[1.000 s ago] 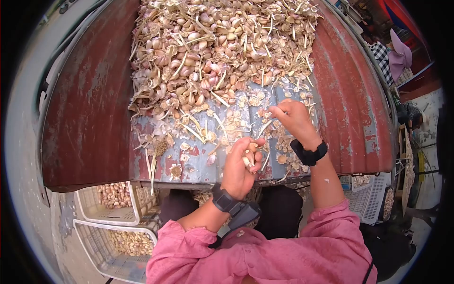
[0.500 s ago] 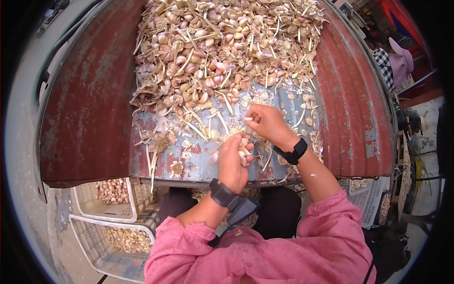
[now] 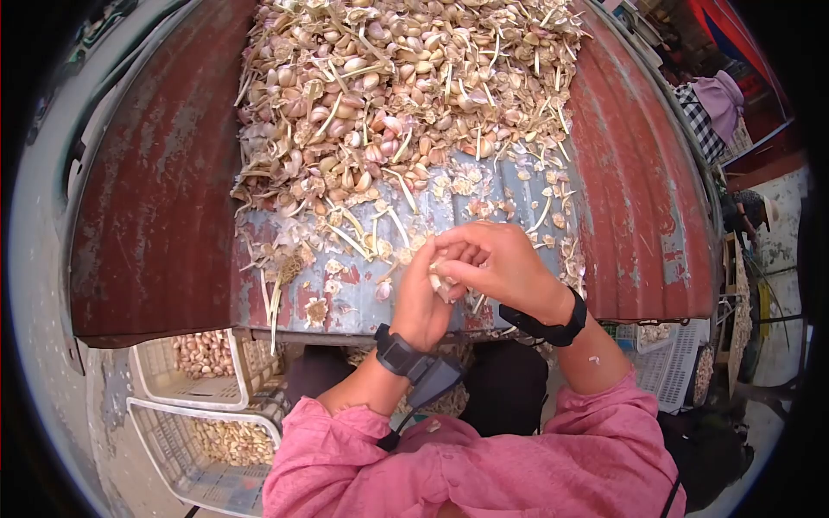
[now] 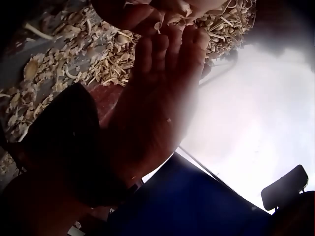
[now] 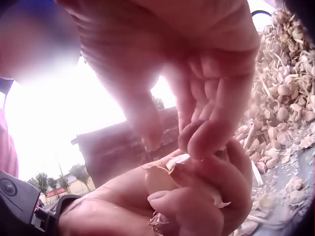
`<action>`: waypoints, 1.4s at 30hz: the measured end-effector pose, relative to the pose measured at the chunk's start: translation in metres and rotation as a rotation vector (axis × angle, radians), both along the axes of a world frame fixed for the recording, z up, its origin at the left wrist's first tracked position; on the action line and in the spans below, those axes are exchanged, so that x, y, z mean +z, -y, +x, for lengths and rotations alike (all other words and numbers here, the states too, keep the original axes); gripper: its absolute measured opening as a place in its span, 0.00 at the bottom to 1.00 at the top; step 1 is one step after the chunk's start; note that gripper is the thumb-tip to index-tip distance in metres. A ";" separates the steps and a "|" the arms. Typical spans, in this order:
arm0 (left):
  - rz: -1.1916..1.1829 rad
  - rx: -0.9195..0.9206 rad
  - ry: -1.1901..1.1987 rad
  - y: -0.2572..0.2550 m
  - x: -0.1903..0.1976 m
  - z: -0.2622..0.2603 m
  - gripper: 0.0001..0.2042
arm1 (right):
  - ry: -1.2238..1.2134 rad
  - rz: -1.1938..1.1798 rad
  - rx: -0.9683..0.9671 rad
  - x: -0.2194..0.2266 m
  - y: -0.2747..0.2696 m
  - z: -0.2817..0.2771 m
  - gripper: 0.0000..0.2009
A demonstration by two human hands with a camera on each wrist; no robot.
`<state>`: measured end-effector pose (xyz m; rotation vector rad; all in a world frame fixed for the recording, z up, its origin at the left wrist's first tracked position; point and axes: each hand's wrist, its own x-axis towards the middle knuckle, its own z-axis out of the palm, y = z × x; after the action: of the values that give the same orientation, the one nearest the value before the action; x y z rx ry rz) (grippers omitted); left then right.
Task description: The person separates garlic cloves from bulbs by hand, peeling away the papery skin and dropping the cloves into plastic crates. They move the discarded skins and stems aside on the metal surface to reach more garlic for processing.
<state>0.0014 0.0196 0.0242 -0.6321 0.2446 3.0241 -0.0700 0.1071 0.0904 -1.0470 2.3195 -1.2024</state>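
The left hand (image 3: 421,302) is held palm up over the near edge of the metal sheet, its fingers curled round several garlic cloves (image 3: 437,278). In the right wrist view, pale cloves (image 5: 160,180) with papery skin lie in that palm under the thumb. Over it the right hand (image 3: 509,268) reaches in, thumb and bent fingertips at the cloves; in the right wrist view a gap shows between thumb and forefinger, with no clove between them. Beyond both hands lies a large heap of garlic cloves (image 3: 389,95) with skins and stems.
Loose skins and stems (image 3: 350,237) lie on the grey-and-red corrugated sheet (image 3: 639,198). Below left stand two plastic crates (image 3: 246,371) holding cloves; a pale crate (image 3: 678,363) is at lower right. Another person in a checked garment (image 3: 704,121) is at upper right.
The right hand has moved from over the sheet back to the left hand, and the small pale piece it pinched half a second ago is no longer seen in its fingers. The left hand stays nearly in place.
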 end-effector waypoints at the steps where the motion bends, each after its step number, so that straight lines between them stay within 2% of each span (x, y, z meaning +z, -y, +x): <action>1: 0.001 0.001 0.000 0.001 -0.004 0.001 0.12 | 0.076 -0.031 -0.022 -0.002 0.002 -0.007 0.08; 2: 0.023 0.049 -0.028 0.002 -0.011 0.003 0.10 | -0.061 0.081 -0.067 -0.005 0.006 -0.024 0.09; 6: -0.021 0.163 -0.003 0.005 -0.023 0.001 0.08 | -0.245 0.099 -0.079 -0.060 0.038 -0.079 0.07; 8: -0.029 0.188 0.063 0.004 -0.018 0.000 0.07 | -0.449 0.219 0.038 -0.091 0.047 -0.091 0.06; 13: -0.004 0.224 0.134 0.008 -0.019 -0.001 0.07 | -0.341 0.335 0.094 -0.076 0.035 -0.085 0.07; 15: -0.028 0.219 0.151 0.008 -0.020 -0.001 0.09 | -0.180 0.242 -0.043 -0.067 0.022 -0.069 0.07; 16: -0.023 0.219 0.153 0.007 -0.020 0.000 0.09 | -0.214 0.174 -0.027 -0.063 0.016 -0.063 0.07; 21: -0.080 0.145 0.086 0.006 -0.016 0.001 0.12 | -0.151 0.122 -0.041 -0.015 0.010 -0.017 0.06; 23: -0.064 0.157 0.075 0.004 -0.011 -0.002 0.12 | -0.254 0.145 0.024 -0.009 0.011 -0.005 0.07; 24: -0.046 0.169 0.065 0.003 -0.008 -0.003 0.12 | -0.180 0.126 0.060 -0.006 0.014 0.001 0.08; 25: -0.046 0.172 0.065 0.003 -0.006 -0.002 0.12 | -0.180 0.126 0.062 -0.008 0.014 0.004 0.08; 27: -0.058 0.193 0.062 0.005 -0.003 0.000 0.13 | -0.283 0.104 0.185 -0.012 0.017 0.005 0.11; 28: -0.059 0.195 0.062 0.007 -0.008 0.002 0.13 | -0.137 0.143 0.212 -0.009 0.018 0.002 0.14; 29: -0.042 0.206 0.059 0.010 -0.015 0.002 0.12 | -0.139 0.143 0.216 -0.011 0.020 -0.010 0.14; 31: -0.017 0.220 0.062 0.011 -0.020 0.003 0.11 | -0.038 0.067 0.018 -0.022 0.028 -0.043 0.14; 33: 0.058 0.218 0.059 0.013 -0.019 0.001 0.09 | -0.063 0.200 -0.133 -0.030 0.044 -0.074 0.11; 34: 0.056 0.221 0.058 0.013 -0.018 0.000 0.09 | -0.063 0.197 -0.130 -0.047 0.051 -0.086 0.11; 36: 0.067 0.236 0.139 0.013 -0.016 -0.003 0.08 | -0.344 0.275 -0.116 -0.077 0.064 -0.099 0.09; 37: 0.067 0.238 0.139 0.012 -0.016 -0.003 0.08 | -0.344 0.275 -0.114 -0.081 0.062 -0.101 0.09; 39: 0.055 0.233 0.151 0.014 -0.016 -0.003 0.07 | -0.358 0.233 0.069 -0.082 0.057 -0.101 0.10; 42: 0.052 0.237 0.100 0.013 -0.020 -0.001 0.07 | -0.362 0.224 0.034 -0.082 0.040 -0.084 0.10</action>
<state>0.0001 0.0068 0.0045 -0.8622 0.0932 3.1965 -0.1540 0.0673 0.0089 -1.3010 2.6161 -0.7653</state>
